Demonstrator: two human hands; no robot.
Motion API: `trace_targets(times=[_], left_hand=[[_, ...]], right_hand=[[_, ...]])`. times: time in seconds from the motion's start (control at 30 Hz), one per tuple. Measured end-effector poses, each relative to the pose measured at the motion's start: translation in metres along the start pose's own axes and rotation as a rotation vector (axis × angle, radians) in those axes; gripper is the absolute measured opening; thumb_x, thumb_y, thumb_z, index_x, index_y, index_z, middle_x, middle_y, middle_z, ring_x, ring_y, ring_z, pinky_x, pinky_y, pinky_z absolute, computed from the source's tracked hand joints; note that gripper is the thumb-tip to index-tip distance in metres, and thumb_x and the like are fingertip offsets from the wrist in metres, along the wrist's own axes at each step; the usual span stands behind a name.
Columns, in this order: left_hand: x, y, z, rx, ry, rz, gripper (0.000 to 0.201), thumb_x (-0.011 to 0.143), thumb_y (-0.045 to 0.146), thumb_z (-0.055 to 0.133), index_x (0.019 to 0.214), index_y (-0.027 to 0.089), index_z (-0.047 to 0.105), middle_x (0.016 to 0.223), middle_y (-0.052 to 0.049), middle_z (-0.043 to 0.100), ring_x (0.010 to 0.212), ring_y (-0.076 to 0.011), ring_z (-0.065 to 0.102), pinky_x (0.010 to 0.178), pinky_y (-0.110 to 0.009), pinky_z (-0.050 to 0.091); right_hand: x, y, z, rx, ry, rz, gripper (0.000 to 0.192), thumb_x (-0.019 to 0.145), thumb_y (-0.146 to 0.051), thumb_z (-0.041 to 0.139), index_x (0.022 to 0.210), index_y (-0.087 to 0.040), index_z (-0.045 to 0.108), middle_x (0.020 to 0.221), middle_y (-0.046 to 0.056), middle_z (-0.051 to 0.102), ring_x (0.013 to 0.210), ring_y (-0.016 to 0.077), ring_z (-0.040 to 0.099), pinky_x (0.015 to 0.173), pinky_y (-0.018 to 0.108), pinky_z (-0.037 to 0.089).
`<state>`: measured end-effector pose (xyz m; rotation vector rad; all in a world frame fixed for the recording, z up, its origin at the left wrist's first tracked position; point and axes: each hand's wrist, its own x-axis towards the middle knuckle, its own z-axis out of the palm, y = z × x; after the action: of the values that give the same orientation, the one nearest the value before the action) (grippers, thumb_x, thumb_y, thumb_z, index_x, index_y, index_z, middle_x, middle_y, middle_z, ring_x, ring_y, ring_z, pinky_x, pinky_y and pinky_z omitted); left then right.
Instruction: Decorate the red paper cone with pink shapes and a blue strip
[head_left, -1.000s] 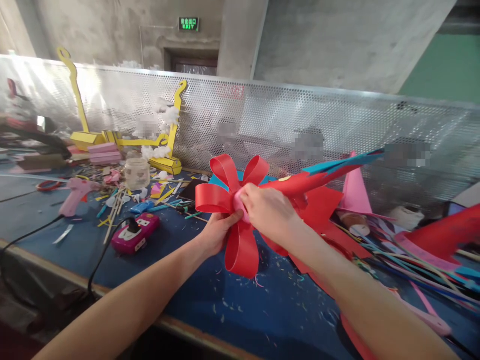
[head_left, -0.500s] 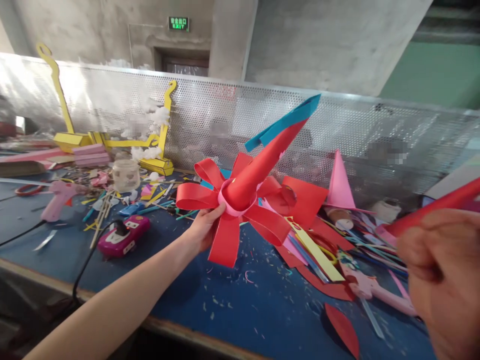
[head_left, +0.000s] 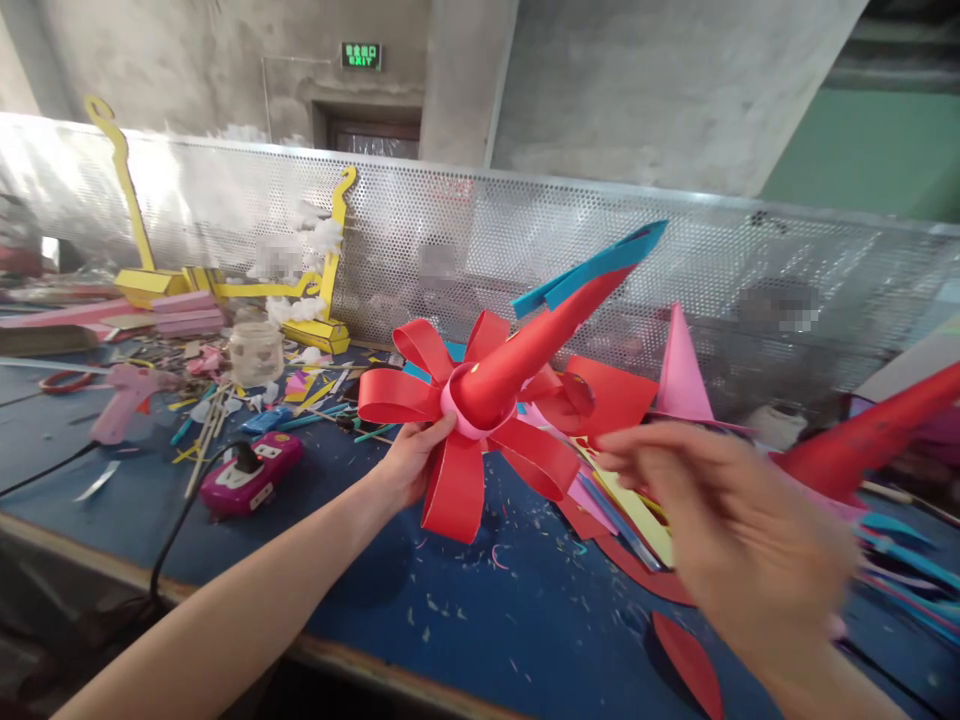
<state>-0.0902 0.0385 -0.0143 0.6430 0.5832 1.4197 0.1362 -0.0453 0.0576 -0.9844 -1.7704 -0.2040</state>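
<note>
My left hand point(head_left: 409, 465) grips a red paper flower point(head_left: 457, 420) from behind and holds it above the blue table point(head_left: 480, 600). The flower has looped red petals around a pink ring, and a red paper cone point(head_left: 536, 345) sticks out of its middle, pointing up and right. A teal strip point(head_left: 592, 265) lies along the cone's tip. My right hand point(head_left: 731, 535) hovers blurred at the lower right, fingers spread toward the flower, holding nothing. Red, pink and yellow paper pieces point(head_left: 607, 400) lie under it.
A perforated metal screen point(head_left: 525, 240) runs along the table's back. A pink glue gun point(head_left: 124, 395), a magenta power strip point(head_left: 251, 470) with black cord, a glass jar point(head_left: 255, 350), sticks and scraps lie at left. A pink cone point(head_left: 682, 370) and another red cone point(head_left: 862, 440) sit right.
My right hand let go of the flower, swung out to the right, and now comes back toward it with fingers apart. My left hand tilted the flower so the cone points upward.
</note>
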Motion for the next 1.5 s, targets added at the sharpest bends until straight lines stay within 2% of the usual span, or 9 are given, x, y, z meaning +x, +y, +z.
trace_targets(times=[0.17,0.37,0.67,0.93,1.1,1.23,1.3,1.4,1.5], left_hand=[[0.002,-0.006,-0.003,0.004,-0.098,0.027,0.039,0.061,0.028,0.091,0.09,0.011,0.071,0.081,-0.009,0.078,0.068,-0.0209,0.071,0.067,-0.03,0.055],[0.004,-0.012,-0.004,0.038,-0.107,0.076,0.046,0.055,0.032,0.093,0.09,0.012,0.071,0.082,-0.009,0.077,0.084,-0.0271,0.073,0.075,-0.034,0.056],[0.007,-0.015,-0.008,0.059,-0.139,0.107,0.039,0.057,0.035,0.091,0.083,0.012,0.072,0.087,-0.01,0.077,0.092,-0.0293,0.071,0.083,-0.037,0.055],[0.004,-0.01,-0.004,0.071,-0.105,0.088,0.039,0.055,0.035,0.093,0.08,0.012,0.072,0.081,-0.008,0.077,0.078,-0.0236,0.072,0.074,-0.032,0.055],[0.003,-0.009,-0.003,0.077,-0.105,0.044,0.039,0.058,0.033,0.091,0.084,0.011,0.073,0.082,-0.01,0.077,0.07,-0.0197,0.07,0.07,-0.03,0.054],[0.003,-0.007,-0.005,0.063,-0.112,0.049,0.039,0.06,0.031,0.091,0.087,0.011,0.072,0.084,-0.011,0.078,0.072,-0.0226,0.071,0.07,-0.032,0.054],[0.002,-0.004,-0.006,0.07,-0.121,0.008,0.038,0.061,0.03,0.09,0.088,0.011,0.072,0.084,-0.012,0.078,0.071,-0.0229,0.071,0.069,-0.032,0.054],[-0.002,-0.002,-0.005,0.077,-0.16,-0.057,0.034,0.062,0.03,0.09,0.085,0.011,0.072,0.081,-0.012,0.078,0.068,-0.0228,0.071,0.069,-0.033,0.054],[-0.005,-0.002,-0.006,0.097,-0.214,-0.11,0.034,0.063,0.029,0.089,0.087,0.011,0.073,0.078,-0.011,0.078,0.066,-0.0239,0.072,0.068,-0.034,0.055]], right_hand=[[0.023,-0.01,0.065,-0.188,-0.283,-0.208,0.02,0.097,-0.026,0.053,0.097,-0.019,0.071,0.078,0.005,0.076,0.063,0.0181,0.07,0.06,0.028,0.05],[0.05,-0.037,0.11,-0.698,-0.609,-0.022,0.03,0.092,-0.005,0.045,0.118,-0.006,0.06,0.075,0.016,0.075,0.069,0.028,0.074,0.052,0.029,0.046],[0.052,-0.029,0.126,-0.636,-0.554,-0.034,0.022,0.09,-0.001,0.042,0.098,-0.013,0.059,0.079,0.013,0.073,0.073,0.0274,0.073,0.053,0.029,0.04],[0.011,-0.021,0.076,0.078,-0.436,-0.049,0.023,0.1,-0.026,0.039,0.081,-0.022,0.05,0.056,-0.006,0.051,0.049,0.0109,0.051,0.052,0.022,0.037],[-0.025,-0.028,0.029,0.288,-0.715,0.061,0.024,0.102,-0.03,0.037,0.081,-0.026,0.049,0.054,-0.007,0.054,0.044,0.0093,0.05,0.045,0.019,0.035],[-0.034,-0.001,0.008,0.186,-0.892,0.117,0.025,0.098,-0.033,0.042,0.077,-0.026,0.055,0.053,-0.005,0.06,0.046,0.0126,0.057,0.046,0.021,0.042],[-0.022,0.03,-0.001,0.098,-0.833,0.261,0.028,0.096,-0.037,0.043,0.075,-0.025,0.057,0.052,-0.003,0.061,0.043,0.014,0.057,0.042,0.023,0.041],[0.017,0.073,-0.014,0.009,-0.528,0.365,0.032,0.093,-0.04,0.048,0.068,-0.022,0.058,0.049,0.002,0.059,0.039,0.0155,0.052,0.041,0.028,0.04],[0.063,0.084,-0.022,0.043,-0.295,0.397,0.029,0.084,-0.033,0.063,0.058,-0.022,0.06,0.044,0.003,0.055,0.041,0.015,0.05,0.044,0.03,0.039]])
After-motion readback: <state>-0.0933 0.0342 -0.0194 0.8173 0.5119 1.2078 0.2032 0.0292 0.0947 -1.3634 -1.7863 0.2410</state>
